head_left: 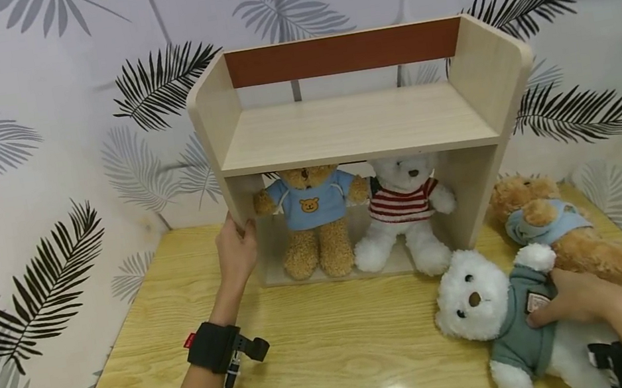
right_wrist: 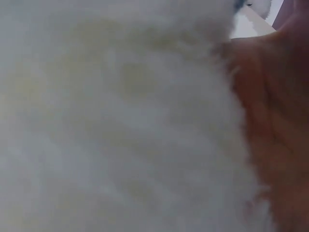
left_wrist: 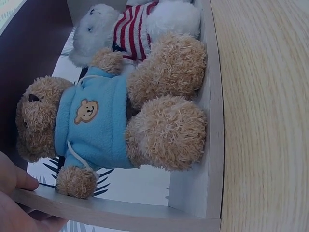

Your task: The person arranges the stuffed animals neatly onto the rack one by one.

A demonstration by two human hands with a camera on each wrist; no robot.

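Observation:
My left hand (head_left: 237, 248) grips the front edge of the left side panel of a small wooden shelf (head_left: 355, 127), thumb on the inner face in the left wrist view. On the lower level sit a brown teddy bear (head_left: 315, 220) in a blue top and a white teddy bear (head_left: 404, 213) in a red-striped top. My right hand (head_left: 580, 301) holds another white teddy bear (head_left: 474, 297), in a green top, round its middle at the table's right. Its white fur (right_wrist: 120, 121) fills most of the right wrist view.
A second brown teddy bear (head_left: 596, 245) in blue lies on its back right of the shelf, behind the held bear. The shelf stands on a wood-grain table (head_left: 311, 355) against a leaf-patterned wall (head_left: 45, 193). Its upper level (head_left: 355, 124) has a reddish-brown back rail.

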